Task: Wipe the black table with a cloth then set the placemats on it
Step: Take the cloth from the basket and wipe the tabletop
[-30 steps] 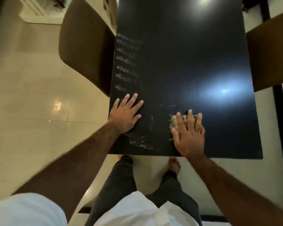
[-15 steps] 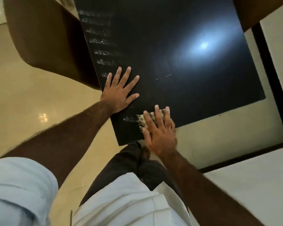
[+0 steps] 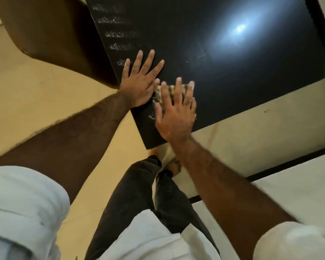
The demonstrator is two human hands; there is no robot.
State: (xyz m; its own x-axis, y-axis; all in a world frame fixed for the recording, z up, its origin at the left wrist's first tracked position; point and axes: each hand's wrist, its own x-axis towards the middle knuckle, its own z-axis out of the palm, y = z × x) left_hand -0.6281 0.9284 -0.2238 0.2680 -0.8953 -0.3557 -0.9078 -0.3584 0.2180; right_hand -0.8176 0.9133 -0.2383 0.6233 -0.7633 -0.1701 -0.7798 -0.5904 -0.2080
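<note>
The black table (image 3: 223, 87) fills the upper view, its near corner pointing at the person, and a brown chair (image 3: 51, 34) is tucked against the table's left edge. The left hand (image 3: 139, 85) lies flat on the table near that corner, fingers spread and straight, bracing. The right hand (image 3: 174, 113) sits just beside it, straight fingers pressing a small patterned cloth (image 3: 158, 95) onto the table top. No placemats are in view, so wiping looks like the step in hand. To do it well, I judge the palm should press evenly, with overlapping strokes that run off the table's edge. The pale streaks (image 3: 120, 34) along the table's left edge and a small smear (image 3: 152, 116) by the near corner need passes. The bracing hand must lift so its patch gets wiped.
</note>
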